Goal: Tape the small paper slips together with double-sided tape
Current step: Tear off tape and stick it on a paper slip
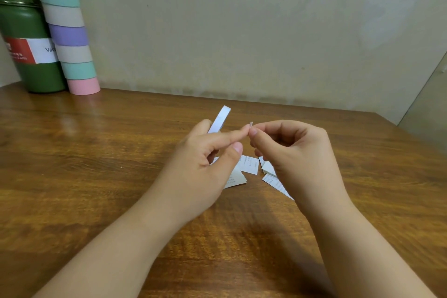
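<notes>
**Tape end held between both hands above the slips**

The double-sided tape [219, 119], a thin roll seen edge-on with a pale glossy rim, is held in the left hand [205, 159], fingers curled round it. Its free end [250, 125] is a small translucent tab pinched where the left forefinger meets the right hand [290, 150], whose grip is narrow, thumb and forefinger closed on the tab. The paper slips [249, 164] lie on the tabletop [96, 152] directly beneath the tape, partly hidden by both hands: flat, white, roughly rectangular, with fine printed rows; one looks folded or stacked.

Judgement: the step in hand is drawing out or separating a short piece of tape. It is best done by holding the tab at its very edge, pulling straight so it neither curls nor sticks to itself, and keeping fingertips off the adhesive.

The tabletop is glossy brown wood grain. Well behind the tape, to the left, stand a green canister [29, 55] and a leaning pastel-banded tube [65, 29].
</notes>
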`<state>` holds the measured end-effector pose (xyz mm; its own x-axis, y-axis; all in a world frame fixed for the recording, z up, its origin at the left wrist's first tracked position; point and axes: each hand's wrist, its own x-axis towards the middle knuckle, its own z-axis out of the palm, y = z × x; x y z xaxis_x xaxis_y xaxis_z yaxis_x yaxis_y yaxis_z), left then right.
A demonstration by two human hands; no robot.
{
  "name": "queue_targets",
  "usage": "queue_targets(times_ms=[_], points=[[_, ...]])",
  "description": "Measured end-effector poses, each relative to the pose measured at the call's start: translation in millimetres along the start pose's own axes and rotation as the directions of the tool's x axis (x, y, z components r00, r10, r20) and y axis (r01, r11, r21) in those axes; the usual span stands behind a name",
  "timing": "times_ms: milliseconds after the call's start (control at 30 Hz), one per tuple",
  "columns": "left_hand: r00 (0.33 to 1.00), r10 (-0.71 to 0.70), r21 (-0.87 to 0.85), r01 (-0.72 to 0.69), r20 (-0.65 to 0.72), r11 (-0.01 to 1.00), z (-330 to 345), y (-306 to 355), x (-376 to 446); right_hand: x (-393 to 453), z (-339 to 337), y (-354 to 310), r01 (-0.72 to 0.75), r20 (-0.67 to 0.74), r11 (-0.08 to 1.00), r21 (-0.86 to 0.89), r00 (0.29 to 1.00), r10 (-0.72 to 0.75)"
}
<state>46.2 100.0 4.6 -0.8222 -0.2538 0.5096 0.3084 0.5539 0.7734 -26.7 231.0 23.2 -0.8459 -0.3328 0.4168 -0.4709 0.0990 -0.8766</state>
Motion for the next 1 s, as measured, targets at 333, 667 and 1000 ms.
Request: queue_targets(times_ms=[333, 667, 1000], points=[[1.0, 0.009, 0.066, -0.01, 0.017, 0.998, -2.2, 0.1, 0.9, 0.4, -0.2, 0.2, -0.003, 0.022, 0.999, -0.054, 1.0, 0.004], [0.998, -0.021, -0.101, 0.026, 0.054, 0.995, -2.4, 0.6, 1.9, 0.3, -2.1, -2.1, 0.002, 0.015, 0.999, -0.036, 1.0, -0.002], [0.996, -0.036, -0.176, 0.051, 0.086, 0.983, -2.3, -2.2, 3.2, 0.1, -1.9, -3.7, -0.014, 0.033, 1.0, 0.011, 0.999, 0.013]])
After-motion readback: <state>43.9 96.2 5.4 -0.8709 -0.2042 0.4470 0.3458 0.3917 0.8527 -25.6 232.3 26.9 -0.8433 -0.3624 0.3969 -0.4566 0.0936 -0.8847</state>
